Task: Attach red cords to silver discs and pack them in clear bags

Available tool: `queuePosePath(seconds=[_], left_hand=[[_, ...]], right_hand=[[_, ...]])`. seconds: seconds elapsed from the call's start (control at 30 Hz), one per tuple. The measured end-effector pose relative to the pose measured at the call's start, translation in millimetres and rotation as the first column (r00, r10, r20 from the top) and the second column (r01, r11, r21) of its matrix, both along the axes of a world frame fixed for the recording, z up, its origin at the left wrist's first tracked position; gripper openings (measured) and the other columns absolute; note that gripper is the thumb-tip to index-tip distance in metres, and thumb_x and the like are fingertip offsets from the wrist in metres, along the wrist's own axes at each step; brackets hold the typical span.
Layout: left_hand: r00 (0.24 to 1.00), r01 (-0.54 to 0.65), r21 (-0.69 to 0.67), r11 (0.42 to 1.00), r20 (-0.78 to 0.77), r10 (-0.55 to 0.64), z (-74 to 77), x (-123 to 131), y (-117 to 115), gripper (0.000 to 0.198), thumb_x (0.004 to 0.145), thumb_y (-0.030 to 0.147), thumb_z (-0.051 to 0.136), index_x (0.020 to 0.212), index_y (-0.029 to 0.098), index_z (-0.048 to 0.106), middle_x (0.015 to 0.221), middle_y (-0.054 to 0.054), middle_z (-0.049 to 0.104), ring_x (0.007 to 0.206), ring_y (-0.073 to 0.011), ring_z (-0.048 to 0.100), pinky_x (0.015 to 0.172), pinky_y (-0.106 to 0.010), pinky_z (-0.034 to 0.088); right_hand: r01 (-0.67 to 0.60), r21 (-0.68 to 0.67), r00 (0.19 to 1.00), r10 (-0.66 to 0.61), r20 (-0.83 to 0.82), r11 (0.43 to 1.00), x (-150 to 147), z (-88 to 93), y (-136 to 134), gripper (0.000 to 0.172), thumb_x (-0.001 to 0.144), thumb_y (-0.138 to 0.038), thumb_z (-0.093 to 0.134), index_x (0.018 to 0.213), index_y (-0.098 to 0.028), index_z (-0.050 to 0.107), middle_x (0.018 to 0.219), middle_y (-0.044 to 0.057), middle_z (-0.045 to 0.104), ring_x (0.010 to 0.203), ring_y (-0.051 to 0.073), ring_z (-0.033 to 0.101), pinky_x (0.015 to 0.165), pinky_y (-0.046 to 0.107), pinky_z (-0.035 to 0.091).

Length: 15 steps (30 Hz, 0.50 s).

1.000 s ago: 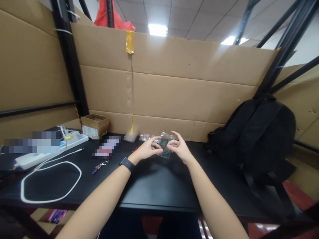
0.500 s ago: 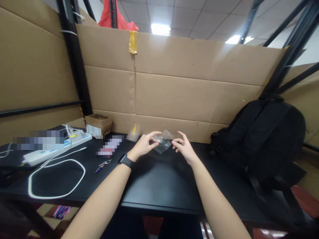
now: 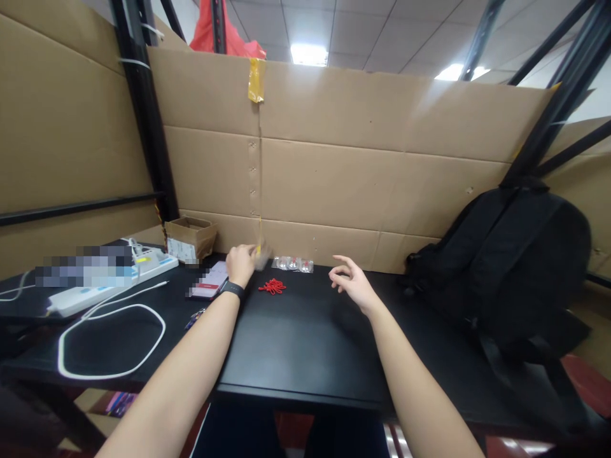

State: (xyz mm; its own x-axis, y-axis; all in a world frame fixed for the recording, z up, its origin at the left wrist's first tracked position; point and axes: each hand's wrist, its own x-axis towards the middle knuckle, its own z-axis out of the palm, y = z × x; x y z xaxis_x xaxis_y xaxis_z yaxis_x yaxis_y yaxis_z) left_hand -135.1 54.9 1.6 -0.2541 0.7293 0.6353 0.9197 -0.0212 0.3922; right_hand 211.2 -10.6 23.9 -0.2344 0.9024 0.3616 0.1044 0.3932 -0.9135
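My left hand, with a black watch on its wrist, reaches to the back of the black table. Its fingers are curled on a small clear plastic bag, which is blurred, right by the cardboard wall. My right hand hovers over the table with loosely spread fingers and holds nothing. Between the hands lies a little heap of red parts. Behind it lies a row of clear bags with red bits.
A phone lies left of my left hand, with a small open cardboard box behind it. A white power strip and looped white cable lie on the left. A black backpack leans at right.
My left hand has carried the clear bag away from my right hand to the back left by the wall. The right hand let go and stays open. The red parts now show.
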Motion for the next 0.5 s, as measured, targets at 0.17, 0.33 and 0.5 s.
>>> queuePosePath(seconds=[0.17, 0.33, 0.5], left_hand=[[0.987, -0.014, -0.207, 0.978, -0.160, -0.020, -14.7, 4.5, 3.0, 0.037, 0.088, 0.026, 0.048, 0.115, 0.023, 0.073, 0.109, -0.013, 0.073, 0.107, -0.0329, 0.056, 0.089, -0.042, 0.041], [0.978, 0.020, -0.306, 0.952, -0.191, -0.082, -24.5, -2.3, 2.2, 0.047, 0.078, 0.016, 0.051, 0.117, 0.029, 0.072, 0.120, -0.012, 0.067, 0.113, -0.0353, 0.048, 0.090, -0.047, 0.039], [0.982, 0.062, -0.335, 0.940, -0.146, -0.117, -27.4, 2.5, 1.1, 0.049, 0.078, 0.015, 0.049, 0.119, 0.032, 0.071, 0.130, -0.013, 0.060, 0.118, -0.0361, 0.043, 0.093, -0.049, 0.037]], right_hand=[[0.002, 0.006, 0.999, -0.002, 0.047, 1.000, 5.2, 1.2, 0.3, 0.047, 0.080, -0.037, 0.070, 0.123, -0.024, 0.058, 0.096, 0.002, 0.065, 0.068, 0.012, 0.064, 0.054, 0.023, 0.045], [-0.020, -0.008, 0.995, 0.021, 0.094, 1.000, 6.2, -0.4, 0.7, 0.036, 0.080, -0.039, 0.070, 0.111, -0.022, 0.066, 0.094, 0.003, 0.064, 0.068, 0.013, 0.063, 0.055, 0.024, 0.045], [-0.032, -0.006, 0.987, 0.033, 0.159, 0.999, 5.9, -3.7, 4.0, 0.034, 0.081, -0.038, 0.069, 0.110, -0.021, 0.067, 0.093, 0.003, 0.065, 0.068, 0.014, 0.063, 0.055, 0.024, 0.046]])
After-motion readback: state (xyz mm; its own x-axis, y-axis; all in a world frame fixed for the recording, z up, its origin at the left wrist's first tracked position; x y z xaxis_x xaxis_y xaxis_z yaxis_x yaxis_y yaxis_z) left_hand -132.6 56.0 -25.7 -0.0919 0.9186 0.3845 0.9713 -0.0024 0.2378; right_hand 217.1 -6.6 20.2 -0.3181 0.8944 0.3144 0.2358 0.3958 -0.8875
